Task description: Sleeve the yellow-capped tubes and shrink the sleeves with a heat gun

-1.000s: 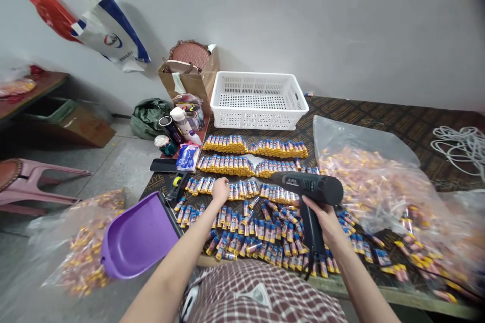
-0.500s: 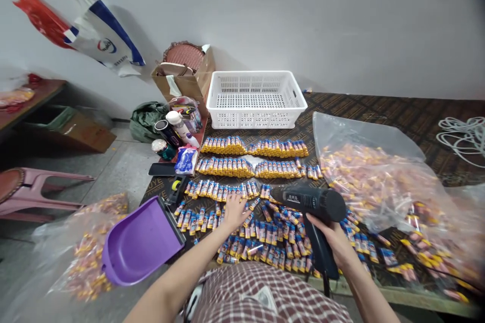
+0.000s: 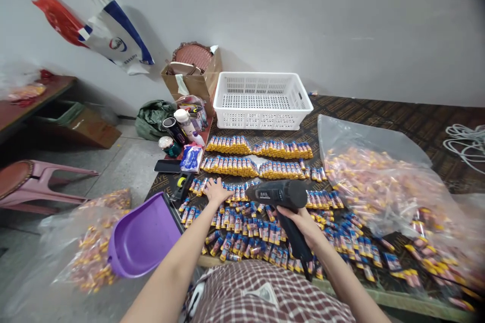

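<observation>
Against a pale wall stands a dark, patterned table. From here I see the left hand, fingers spread, over a row of little blue-and-yellow tubes; I can't tell if it touches them. The right hand has its fingers curled round the handle of a black heat gun, its nose over that row, facing the left hand. I'd hold the nose steady and keep bare fingers clear of it. Behind sits a white crate; left, a purple dustpan.
</observation>
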A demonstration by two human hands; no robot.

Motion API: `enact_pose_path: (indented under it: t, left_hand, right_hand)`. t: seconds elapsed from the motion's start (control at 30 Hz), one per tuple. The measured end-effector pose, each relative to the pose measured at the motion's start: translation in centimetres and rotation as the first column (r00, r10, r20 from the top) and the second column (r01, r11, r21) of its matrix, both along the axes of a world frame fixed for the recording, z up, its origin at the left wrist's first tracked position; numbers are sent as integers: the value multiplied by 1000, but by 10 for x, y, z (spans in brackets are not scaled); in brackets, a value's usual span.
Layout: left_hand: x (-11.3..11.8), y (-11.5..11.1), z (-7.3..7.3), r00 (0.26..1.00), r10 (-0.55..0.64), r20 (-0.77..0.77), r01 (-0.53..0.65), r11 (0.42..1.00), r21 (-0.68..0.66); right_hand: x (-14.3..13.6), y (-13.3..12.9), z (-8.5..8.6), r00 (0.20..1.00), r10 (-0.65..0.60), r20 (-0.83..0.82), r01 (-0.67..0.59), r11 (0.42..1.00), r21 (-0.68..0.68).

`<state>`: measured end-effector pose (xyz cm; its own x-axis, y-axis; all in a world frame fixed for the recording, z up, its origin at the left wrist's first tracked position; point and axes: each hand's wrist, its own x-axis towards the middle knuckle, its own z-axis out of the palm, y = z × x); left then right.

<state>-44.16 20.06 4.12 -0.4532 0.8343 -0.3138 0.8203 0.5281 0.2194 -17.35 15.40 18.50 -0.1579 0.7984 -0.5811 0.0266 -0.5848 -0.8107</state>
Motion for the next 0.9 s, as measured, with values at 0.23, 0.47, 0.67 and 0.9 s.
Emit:
enact_pose_path:
  t: [0.23, 0.47, 0.67, 0.9]
  left_hand:
    - [9, -56, -5, 999, -14, -40, 19, 991, 132]
    - [12, -111, -28, 1000, -6, -3, 7, 984, 180]
    - [0, -133, -36, 997, 3, 82, -27, 956, 292]
    - [-29, -165, -39, 978, 64, 196, -150, 876, 459]
  right_hand:
    - [5, 3, 4, 998, 29, 57, -28, 999, -18]
    - [-33, 6, -12, 982, 189, -27, -188, 981, 43]
    - [-63, 6, -17, 964, 263, -29, -261, 963, 65]
    - [-91, 1, -15, 941, 339, -21, -337, 940, 50]
